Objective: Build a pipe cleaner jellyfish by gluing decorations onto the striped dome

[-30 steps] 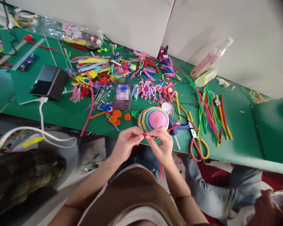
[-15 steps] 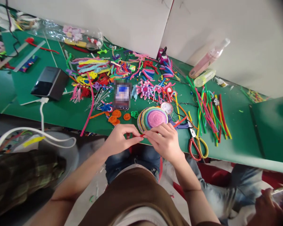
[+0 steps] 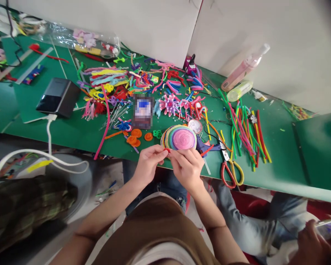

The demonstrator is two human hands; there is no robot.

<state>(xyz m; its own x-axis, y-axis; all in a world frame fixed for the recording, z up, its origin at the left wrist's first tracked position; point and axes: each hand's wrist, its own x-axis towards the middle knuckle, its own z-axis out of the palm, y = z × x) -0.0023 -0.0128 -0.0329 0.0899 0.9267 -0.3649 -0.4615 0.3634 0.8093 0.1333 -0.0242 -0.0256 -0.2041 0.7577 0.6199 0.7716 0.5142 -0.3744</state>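
A red pipe cleaner (image 3: 167, 150) is pinched between my two hands at the table's near edge; its free end sticks out past my right hand. My left hand (image 3: 151, 160) grips one end between thumb and fingers. Closed on the same piece just to the right is my right hand (image 3: 187, 165). Right behind my fingers sits a round coil of rainbow pipe cleaners (image 3: 183, 137) with a pink centre. Several orange coiled discs (image 3: 136, 133) and a green looped piece (image 3: 157, 134) lie to its left. A blue glue gun (image 3: 209, 145) is partly hidden beside the coil.
Scissors (image 3: 228, 171) with red and yellow handles overhang the front edge at right. Loose pipe cleaners (image 3: 246, 136) lie beyond them. A phone (image 3: 142, 112) lies mid-table, a black box-shaped device (image 3: 57, 97) with a white cable at left. Another person's hand (image 3: 311, 241) holds a phone at lower right.
My hands have drawn closer together and my left hand has moved right. The red pipe cleaner between them is now bent up tighter at the fingertips.
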